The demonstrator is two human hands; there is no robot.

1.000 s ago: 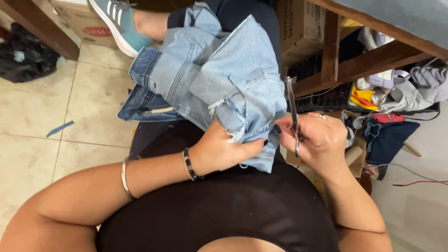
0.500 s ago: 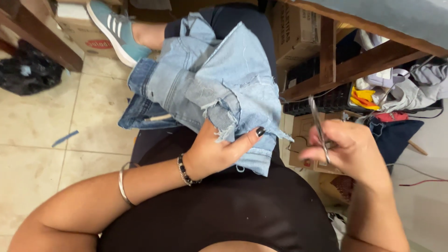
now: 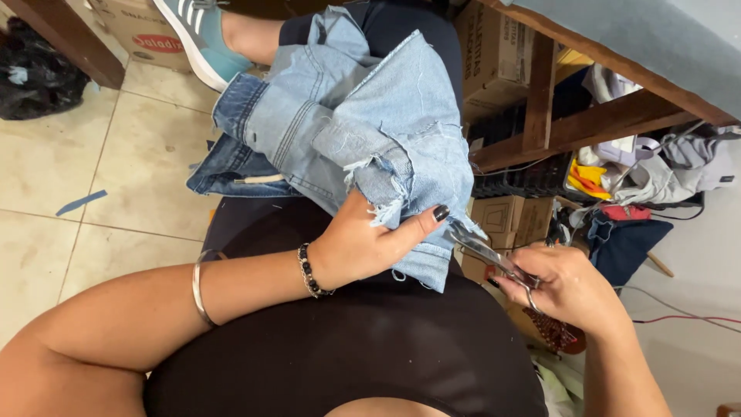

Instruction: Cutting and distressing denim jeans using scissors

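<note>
Your right hand, fingers closed through scissors, swings back from half second ago; blade tips now touch frayed hem of denim shorts on lap; your left hand pinches hem, thumb extended; cut looks about to resume.

Denim garment across lap

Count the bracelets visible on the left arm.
2. A thin silver bangle sits further up the forearm, and a dark beaded bracelet sits at the wrist, just behind the left hand that grips the light denim garment. None seem hidden.
</note>
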